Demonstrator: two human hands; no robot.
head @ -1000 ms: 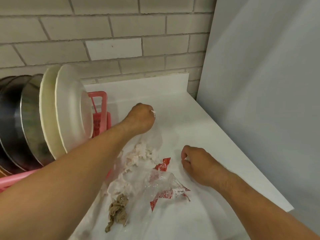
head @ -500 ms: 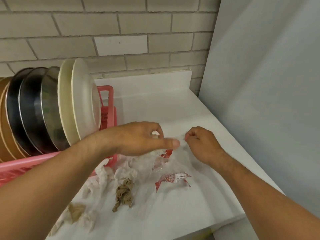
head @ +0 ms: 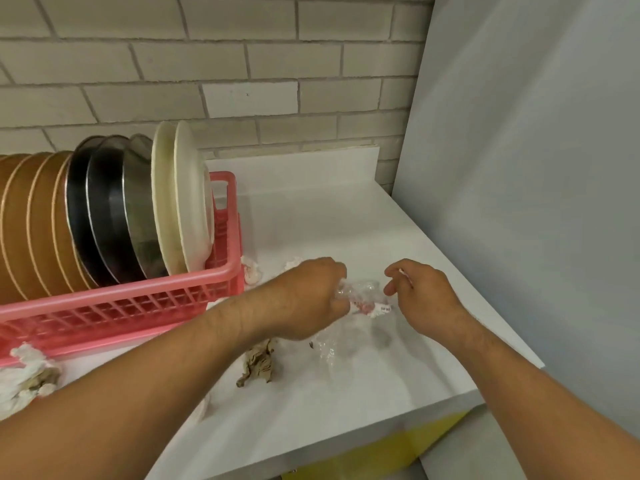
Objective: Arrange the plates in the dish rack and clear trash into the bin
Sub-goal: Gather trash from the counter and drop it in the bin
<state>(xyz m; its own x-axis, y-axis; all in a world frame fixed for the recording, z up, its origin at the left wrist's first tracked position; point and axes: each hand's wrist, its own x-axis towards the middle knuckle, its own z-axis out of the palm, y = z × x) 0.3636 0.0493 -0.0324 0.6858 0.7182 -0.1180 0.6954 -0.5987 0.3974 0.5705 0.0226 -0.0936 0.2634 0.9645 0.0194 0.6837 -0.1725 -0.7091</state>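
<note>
A white desk (head: 346, 216) runs into a corner between a pale brick wall (head: 242, 64) and a grey panel (head: 519, 202) on the right, with a yellow front (head: 398, 445) showing below its near edge. A pink dish rack (head: 121, 299) stands at the left of the desk. Plates stand on edge in it in a row: brown plates (head: 31, 223) furthest left, then dark metal plates (head: 104, 216), then two cream plates (head: 183, 202) at the right end.

Trash lies loose on the desk in front of and beside the rack. The left hand (head: 308, 299) has its fingers curled round a crumpled clear plastic wrapper (head: 363, 292) with red print, which sits between the two hands. The right hand (head: 422, 296) is just beside the wrapper with its fingers bent and thumb apart. Whether it holds anything cannot be told. A wad of brown paper (head: 258, 365) lies just under the left wrist. A white tissue (head: 251, 271) rests against the rack's right end, and more crumpled tissue (head: 24, 372) lies by the rack's near left edge.
</note>
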